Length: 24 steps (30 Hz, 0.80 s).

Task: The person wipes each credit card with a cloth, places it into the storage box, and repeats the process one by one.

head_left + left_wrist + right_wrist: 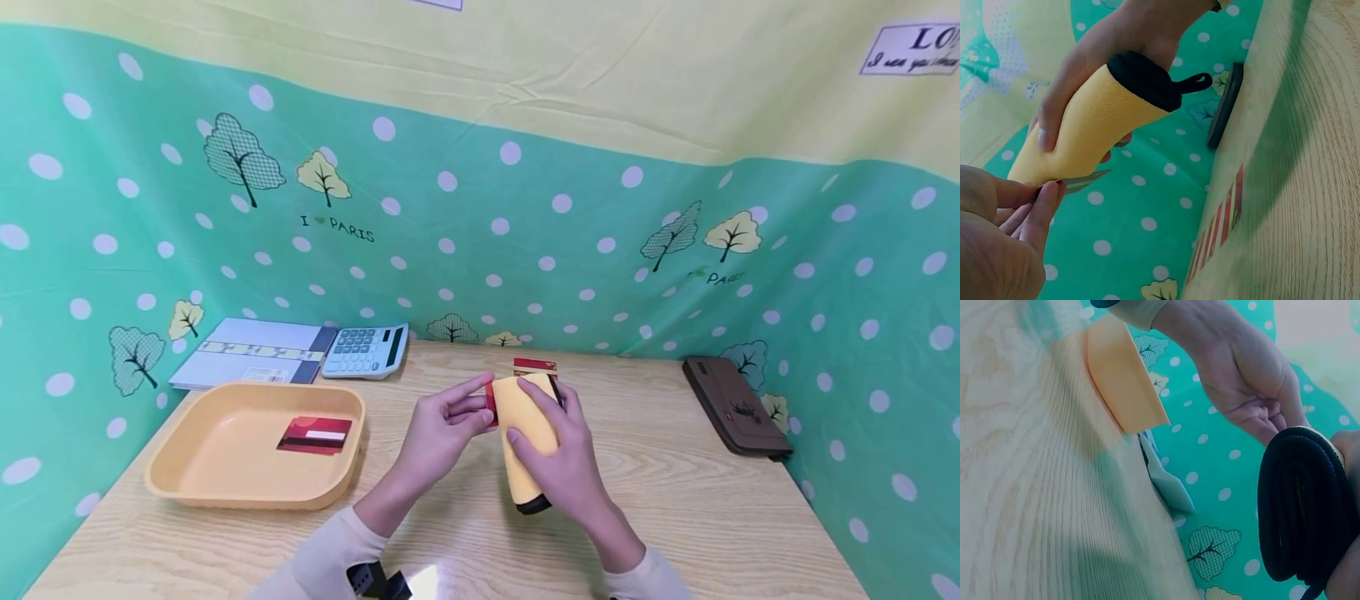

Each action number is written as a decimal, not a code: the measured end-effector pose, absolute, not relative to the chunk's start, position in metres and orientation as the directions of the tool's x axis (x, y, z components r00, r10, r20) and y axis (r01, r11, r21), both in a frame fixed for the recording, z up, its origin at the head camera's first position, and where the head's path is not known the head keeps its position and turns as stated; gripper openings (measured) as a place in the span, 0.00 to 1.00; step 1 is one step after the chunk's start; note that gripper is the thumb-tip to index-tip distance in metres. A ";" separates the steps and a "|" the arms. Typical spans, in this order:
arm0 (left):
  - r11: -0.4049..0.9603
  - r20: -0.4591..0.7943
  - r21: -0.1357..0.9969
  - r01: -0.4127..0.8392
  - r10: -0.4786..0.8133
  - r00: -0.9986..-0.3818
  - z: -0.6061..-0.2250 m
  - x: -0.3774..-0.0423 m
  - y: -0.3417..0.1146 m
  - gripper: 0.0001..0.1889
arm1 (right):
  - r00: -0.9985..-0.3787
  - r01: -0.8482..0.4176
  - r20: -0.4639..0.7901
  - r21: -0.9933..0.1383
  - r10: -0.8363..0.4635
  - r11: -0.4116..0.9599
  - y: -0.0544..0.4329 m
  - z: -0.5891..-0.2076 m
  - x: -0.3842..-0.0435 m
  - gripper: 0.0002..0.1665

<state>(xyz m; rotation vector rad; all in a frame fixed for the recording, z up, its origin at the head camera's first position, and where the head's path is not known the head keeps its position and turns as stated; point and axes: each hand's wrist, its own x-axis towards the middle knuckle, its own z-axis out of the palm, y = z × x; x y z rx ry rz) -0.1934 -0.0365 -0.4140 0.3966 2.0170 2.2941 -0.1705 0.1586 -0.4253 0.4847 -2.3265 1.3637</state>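
- Head view: right hand (558,454) grasps a yellow pouch (525,433) above the wooden table (675,517); left hand (442,429) pinches a red card (491,402) at the pouch's mouth. A second card (315,435) lies in the tray (187,475).
- Left wrist view: left-hand fingertips (1047,194) pinch at the pouch (1085,131) opening.
- Right wrist view: the pouch's black end (1300,506) fills the right hand's grasp.

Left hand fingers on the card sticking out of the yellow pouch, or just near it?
Touching. In the left wrist view the left hand pinches the card where it leaves the yellow pouch; the right hand grips the pouch.
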 end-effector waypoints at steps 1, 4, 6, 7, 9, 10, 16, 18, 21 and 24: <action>-0.140 0.151 0.983 0.122 0.213 -0.965 -0.414 -0.193 -0.036 0.26 | -0.857 -0.489 0.507 -0.738 -0.096 0.466 0.158 -0.426 -0.170 0.40; -0.138 0.155 0.982 0.127 0.216 -0.964 -0.414 -0.193 -0.036 0.26 | -0.847 -0.503 0.523 -0.724 -0.101 0.472 0.157 -0.426 -0.170 0.40; -0.139 0.152 0.983 0.124 0.214 -0.965 -0.415 -0.193 -0.036 0.26 | -0.842 -0.510 0.529 -0.717 -0.105 0.476 0.157 -0.427 -0.170 0.40; -0.137 0.152 0.983 0.124 0.213 -0.965 -0.415 -0.193 -0.036 0.26 | -0.841 -0.510 0.531 -0.713 -0.106 0.480 0.157 -0.427 -0.170 0.40; -0.135 0.152 0.983 0.125 0.209 -0.966 -0.415 -0.193 -0.036 0.26 | -0.841 -0.507 0.531 -0.710 -0.102 0.488 0.157 -0.426 -0.170 0.40; -0.137 0.153 0.983 0.126 0.209 -0.966 -0.415 -0.193 -0.036 0.26 | -0.843 -0.504 0.530 -0.710 -0.098 0.492 0.158 -0.426 -0.170 0.40; -0.152 0.166 0.979 0.134 0.219 -0.961 -0.413 -0.193 -0.038 0.26 | -0.851 -0.483 0.521 -0.721 -0.071 0.498 0.162 -0.422 -0.172 0.40; -0.146 0.162 0.980 0.131 0.220 -0.962 -0.412 -0.192 -0.040 0.26 | -0.855 -0.473 0.515 -0.727 -0.061 0.498 0.164 -0.421 -0.173 0.40; -0.134 0.150 0.983 0.123 0.219 -0.964 -0.409 -0.192 -0.042 0.26 | -0.864 -0.451 0.503 -0.738 -0.036 0.502 0.168 -0.420 -0.175 0.39; -0.130 0.149 0.984 0.122 0.225 -0.963 -0.407 -0.192 -0.045 0.27 | -0.870 -0.428 0.493 -0.749 -0.006 0.506 0.173 -0.419 -0.178 0.40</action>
